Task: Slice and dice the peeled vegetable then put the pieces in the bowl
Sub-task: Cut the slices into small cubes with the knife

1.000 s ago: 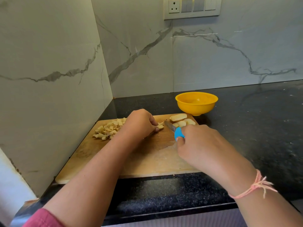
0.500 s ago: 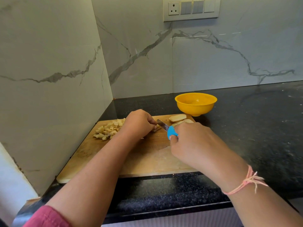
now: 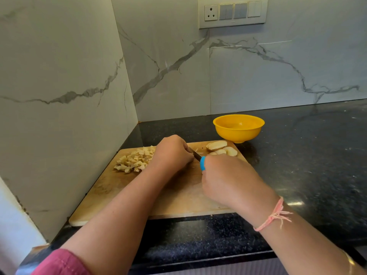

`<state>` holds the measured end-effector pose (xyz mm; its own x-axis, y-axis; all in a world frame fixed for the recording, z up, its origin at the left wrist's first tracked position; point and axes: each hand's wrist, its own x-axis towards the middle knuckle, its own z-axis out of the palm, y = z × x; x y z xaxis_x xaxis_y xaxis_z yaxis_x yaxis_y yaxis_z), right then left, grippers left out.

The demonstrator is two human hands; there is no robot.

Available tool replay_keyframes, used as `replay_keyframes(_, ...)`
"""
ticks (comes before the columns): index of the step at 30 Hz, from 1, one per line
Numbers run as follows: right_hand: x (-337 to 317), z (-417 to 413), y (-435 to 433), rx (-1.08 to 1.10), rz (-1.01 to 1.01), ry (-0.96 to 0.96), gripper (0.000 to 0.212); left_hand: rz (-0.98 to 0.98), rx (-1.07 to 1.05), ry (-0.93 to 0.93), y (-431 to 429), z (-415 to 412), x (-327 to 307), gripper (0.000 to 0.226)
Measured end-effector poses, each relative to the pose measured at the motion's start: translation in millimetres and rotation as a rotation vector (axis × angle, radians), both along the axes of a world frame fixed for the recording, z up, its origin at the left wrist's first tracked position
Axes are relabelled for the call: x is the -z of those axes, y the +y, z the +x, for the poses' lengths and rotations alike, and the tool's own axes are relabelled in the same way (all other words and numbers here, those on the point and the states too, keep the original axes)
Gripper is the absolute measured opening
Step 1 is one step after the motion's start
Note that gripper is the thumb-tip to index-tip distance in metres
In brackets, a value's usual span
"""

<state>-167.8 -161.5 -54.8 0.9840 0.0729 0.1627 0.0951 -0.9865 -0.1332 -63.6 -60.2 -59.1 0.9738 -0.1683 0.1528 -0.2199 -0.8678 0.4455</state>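
A wooden cutting board (image 3: 178,197) lies on the black counter. A heap of pale diced vegetable pieces (image 3: 135,159) sits at its far left. My left hand (image 3: 172,151) is curled over a piece of vegetable in the board's middle; that piece is hidden under the fingers. My right hand (image 3: 224,179) grips a blue-handled knife (image 3: 202,163), its blade tip against my left fingers. Uncut vegetable slices (image 3: 218,147) lie at the board's far right corner. The yellow bowl (image 3: 238,133) stands just beyond them and looks empty.
Marble walls close in on the left and at the back, forming a corner. A switch panel (image 3: 232,11) hangs on the back wall. The dark counter (image 3: 307,165) stretches to the right of the board. The counter's front edge runs just below the board.
My right hand and the knife have moved left, bringing the blade up against my left hand. The left hand has stayed in place on the board.
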Motion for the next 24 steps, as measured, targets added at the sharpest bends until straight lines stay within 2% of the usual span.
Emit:
replay_keyframes(3, 0, -9, -6, -0.012, -0.004, 0.017, 0.028, -0.010, -0.003, -0.003, 0, -2, -1, 0.017)
replay_keyframes(7, -5, -30, -20, -0.055, -0.016, -0.005, 0.020, -0.008, 0.017, -0.009, 1, -4, -1, 0.019)
replay_keyframes(10, -14, -35, -30, -0.049, -0.024, 0.019, 0.026, 0.014, 0.037, -0.007, 3, -3, -1, 0.020)
replay_keyframes(17, -10, -28, -29, 0.027, 0.134, -0.082, 0.034, 0.117, 0.098, 0.082, 8, -5, -6, 0.026)
replay_keyframes(24, -3, -14, -12, 0.015, 0.203, 0.016, 0.030, 0.051, 0.043, 0.022, 6, -5, -3, 0.028)
